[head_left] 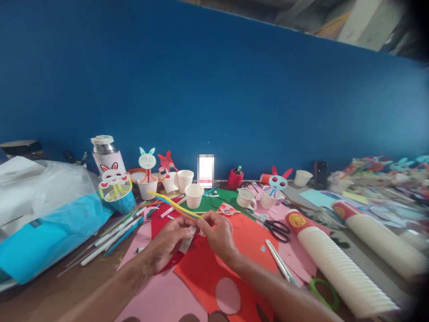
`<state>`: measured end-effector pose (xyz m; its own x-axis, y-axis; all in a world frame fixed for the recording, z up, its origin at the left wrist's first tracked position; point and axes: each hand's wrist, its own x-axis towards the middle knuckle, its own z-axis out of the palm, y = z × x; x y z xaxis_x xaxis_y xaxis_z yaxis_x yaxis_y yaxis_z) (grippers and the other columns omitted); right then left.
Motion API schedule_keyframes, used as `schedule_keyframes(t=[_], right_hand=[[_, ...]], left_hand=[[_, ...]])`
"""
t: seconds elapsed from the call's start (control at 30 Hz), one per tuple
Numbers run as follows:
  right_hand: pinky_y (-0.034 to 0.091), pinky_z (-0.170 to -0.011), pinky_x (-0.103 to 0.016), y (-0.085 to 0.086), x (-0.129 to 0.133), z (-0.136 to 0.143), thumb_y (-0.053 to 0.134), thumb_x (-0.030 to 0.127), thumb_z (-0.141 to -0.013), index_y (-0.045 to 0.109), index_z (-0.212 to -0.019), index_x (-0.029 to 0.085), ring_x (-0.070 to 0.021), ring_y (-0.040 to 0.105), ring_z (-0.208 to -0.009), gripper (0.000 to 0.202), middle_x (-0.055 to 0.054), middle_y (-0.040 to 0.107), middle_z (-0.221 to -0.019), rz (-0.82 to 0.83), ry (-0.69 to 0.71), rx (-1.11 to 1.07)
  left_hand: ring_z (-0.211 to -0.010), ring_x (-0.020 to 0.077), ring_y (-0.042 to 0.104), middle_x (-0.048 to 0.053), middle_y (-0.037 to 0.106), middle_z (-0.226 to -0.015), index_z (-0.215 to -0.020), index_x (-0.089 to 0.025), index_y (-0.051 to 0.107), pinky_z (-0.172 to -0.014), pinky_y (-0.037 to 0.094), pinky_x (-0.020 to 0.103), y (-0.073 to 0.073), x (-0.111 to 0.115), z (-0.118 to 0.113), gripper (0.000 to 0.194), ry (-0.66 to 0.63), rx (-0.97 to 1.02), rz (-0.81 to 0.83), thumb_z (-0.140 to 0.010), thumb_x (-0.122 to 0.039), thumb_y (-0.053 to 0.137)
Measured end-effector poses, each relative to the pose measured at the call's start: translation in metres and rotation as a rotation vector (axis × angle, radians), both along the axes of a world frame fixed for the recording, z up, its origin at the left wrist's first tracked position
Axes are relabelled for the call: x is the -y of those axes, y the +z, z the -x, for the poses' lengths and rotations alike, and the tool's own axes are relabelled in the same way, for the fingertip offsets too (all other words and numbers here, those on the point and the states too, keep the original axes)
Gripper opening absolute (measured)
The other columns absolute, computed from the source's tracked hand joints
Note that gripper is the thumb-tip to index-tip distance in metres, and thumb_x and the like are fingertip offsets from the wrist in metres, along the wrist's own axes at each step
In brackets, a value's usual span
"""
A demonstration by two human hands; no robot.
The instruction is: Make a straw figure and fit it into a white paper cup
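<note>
My left hand (169,239) is closed, its fingers and thumb pinching near the lower end of a small bundle of pipe cleaners (177,206). Yellow, orange and blue strands show, pointing up and to the left. My right hand (217,232) meets it from the other side, thumb and forefinger closed on the same end of the bundle. Just below the fingertips is a pale, partly see-through strip (186,243); whether a hand grips it is hidden. Underneath lie red paper (253,235) and pink paper (164,297). A white paper cup (194,196) stands just beyond the hands.
Black-handled scissors (278,230), a white craft knife (280,263) and a stack of paper cups (338,264) lie to the right. Rabbit-faced cup figures (147,167) stand along the blue wall (214,89). Markers (112,235) and a plastic bag (60,201) are at left.
</note>
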<state>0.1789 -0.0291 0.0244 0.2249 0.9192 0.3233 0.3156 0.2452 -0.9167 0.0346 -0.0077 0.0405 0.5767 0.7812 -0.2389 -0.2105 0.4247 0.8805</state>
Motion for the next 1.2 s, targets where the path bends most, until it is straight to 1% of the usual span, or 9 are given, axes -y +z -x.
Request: schedule_keyframes(t=[0.1,0.2,0.33,0.4,0.53,0.77,0.97,1.1,1.2], right_hand=[[0.035,-0.055,-0.021,-0.004,0.001,-0.002,0.054,0.022,-0.076,0.055,-0.061,0.018,-0.0102,0.047,-0.056,0.015,0.003,0.055,-0.058,-0.082,-0.026,0.156],[0.035,-0.057,-0.023,-0.007,0.001,-0.003,0.053,0.024,-0.078,0.056,-0.064,0.018,-0.0111,0.049,-0.057,0.016,0.002,0.058,-0.060,-0.120,-0.038,0.260],[0.034,-0.061,-0.025,-0.011,-0.001,-0.006,0.053,0.025,-0.079,0.058,-0.068,0.019,-0.0133,0.051,-0.062,0.014,0.000,0.059,-0.064,-0.190,-0.068,0.414],[0.033,-0.063,-0.026,-0.013,-0.003,-0.008,0.054,0.023,-0.079,0.058,-0.069,0.019,-0.0139,0.050,-0.063,0.011,-0.001,0.059,-0.065,-0.246,-0.069,0.516],[0.032,-0.066,-0.027,-0.013,-0.005,-0.012,0.053,0.020,-0.081,0.059,-0.073,0.018,-0.0143,0.051,-0.066,0.010,-0.002,0.060,-0.067,-0.355,-0.050,0.652],[0.031,-0.065,-0.028,-0.010,-0.005,-0.012,0.052,0.020,-0.082,0.058,-0.072,0.017,-0.0138,0.050,-0.064,0.012,-0.002,0.059,-0.065,-0.421,-0.068,0.707],[0.031,-0.067,-0.028,-0.008,-0.004,-0.011,0.052,0.020,-0.082,0.056,-0.070,0.018,-0.0135,0.050,-0.063,0.013,-0.001,0.058,-0.063,-0.395,-0.088,0.687],[0.031,-0.066,-0.028,-0.006,-0.004,-0.011,0.052,0.019,-0.081,0.056,-0.070,0.018,-0.0132,0.050,-0.063,0.012,-0.001,0.058,-0.063,-0.399,-0.088,0.681],[0.031,-0.066,-0.028,-0.005,-0.004,-0.012,0.053,0.021,-0.081,0.056,-0.069,0.018,-0.0134,0.050,-0.063,0.013,-0.001,0.058,-0.063,-0.419,-0.084,0.696]], left_hand=[[-0.060,0.0112,0.054,0.000,0.057,-0.067,-0.077,-0.014,0.054,-0.059,0.045,0.026,-0.001,-0.002,0.000,0.011,-0.001,0.026,0.083,-0.068,-0.014,0.060],[-0.056,0.0101,0.053,-0.001,0.056,-0.064,-0.075,-0.014,0.055,-0.054,0.044,0.024,-0.003,-0.002,-0.002,0.008,0.024,0.051,0.104,-0.068,-0.012,0.058],[-0.057,0.0117,0.055,0.000,0.058,-0.063,-0.075,-0.015,0.056,-0.054,0.045,0.024,-0.003,-0.002,-0.005,0.011,0.080,0.042,0.134,-0.065,-0.009,0.058],[-0.055,0.0121,0.054,-0.001,0.057,-0.061,-0.075,-0.015,0.056,-0.052,0.045,0.025,-0.003,-0.002,-0.006,0.012,0.108,0.023,0.147,-0.064,-0.009,0.059],[-0.055,0.0124,0.055,0.000,0.059,-0.064,-0.077,-0.015,0.058,-0.052,0.046,0.026,-0.003,-0.002,-0.007,0.013,0.122,0.023,0.166,-0.065,-0.009,0.060],[-0.060,0.0138,0.055,-0.001,0.057,-0.065,-0.077,-0.016,0.055,-0.055,0.049,0.030,0.001,-0.001,-0.008,0.013,0.147,-0.002,0.152,-0.065,-0.010,0.058],[-0.061,0.0126,0.055,-0.001,0.058,-0.069,-0.078,-0.016,0.055,-0.057,0.049,0.029,0.004,-0.001,-0.006,0.018,0.125,-0.001,0.147,-0.063,-0.008,0.061],[-0.060,0.0128,0.056,-0.001,0.059,-0.068,-0.077,-0.016,0.056,-0.058,0.048,0.029,0.006,0.000,-0.004,0.015,0.076,0.026,0.152,-0.064,-0.010,0.059],[-0.061,0.0137,0.056,0.001,0.059,-0.066,-0.075,-0.015,0.057,-0.055,0.047,0.027,0.008,0.001,-0.004,0.010,0.071,-0.002,0.155,-0.066,-0.013,0.055]])
